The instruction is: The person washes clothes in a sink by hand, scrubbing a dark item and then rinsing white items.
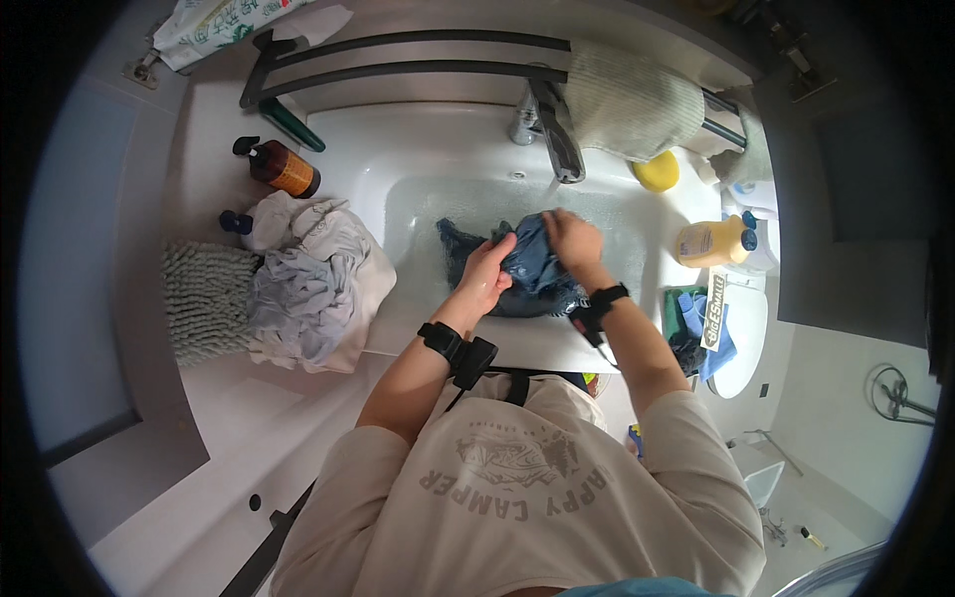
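Observation:
A wet dark-blue garment lies partly under water in the white washbasin. My left hand grips its raised part from the left, thumb on top. On the other side of that raised part, my right hand has its fingers closed on the same cloth. Above and behind my hands, the chrome faucet reaches over the basin, and water seems to run from its spout. Black straps with small devices sit on both wrists. The lower part of the garment spreads in the water below and left of my hands.
Light-coloured clothes are heaped on the left rim, near a brown pump bottle and a grey chenille mat. At right stand a yellow bottle and a yellow sponge. A towel hangs on the dark rack.

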A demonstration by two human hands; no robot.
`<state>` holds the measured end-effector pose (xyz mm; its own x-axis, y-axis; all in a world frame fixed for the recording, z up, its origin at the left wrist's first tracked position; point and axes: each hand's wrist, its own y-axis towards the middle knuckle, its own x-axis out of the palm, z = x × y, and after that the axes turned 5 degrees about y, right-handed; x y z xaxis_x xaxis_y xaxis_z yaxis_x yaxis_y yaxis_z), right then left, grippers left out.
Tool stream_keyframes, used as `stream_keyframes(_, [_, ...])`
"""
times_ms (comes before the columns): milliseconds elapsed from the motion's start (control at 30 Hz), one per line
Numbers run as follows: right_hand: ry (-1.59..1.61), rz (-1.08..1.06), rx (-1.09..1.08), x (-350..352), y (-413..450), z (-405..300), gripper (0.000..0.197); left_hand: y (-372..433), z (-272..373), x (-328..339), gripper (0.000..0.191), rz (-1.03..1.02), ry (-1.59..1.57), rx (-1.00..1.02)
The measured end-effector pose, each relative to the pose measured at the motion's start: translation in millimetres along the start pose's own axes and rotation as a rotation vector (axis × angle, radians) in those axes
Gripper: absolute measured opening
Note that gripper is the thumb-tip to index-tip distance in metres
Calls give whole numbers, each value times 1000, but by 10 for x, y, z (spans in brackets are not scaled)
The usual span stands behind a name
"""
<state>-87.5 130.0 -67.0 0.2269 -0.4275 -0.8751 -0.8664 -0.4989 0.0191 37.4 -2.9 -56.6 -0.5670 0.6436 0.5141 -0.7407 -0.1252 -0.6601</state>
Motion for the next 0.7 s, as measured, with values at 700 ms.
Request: stream_keyframes(700, [-460,-1070,-44,273,-224,153,69,582,-176,-250,74,-165,2045,-172])
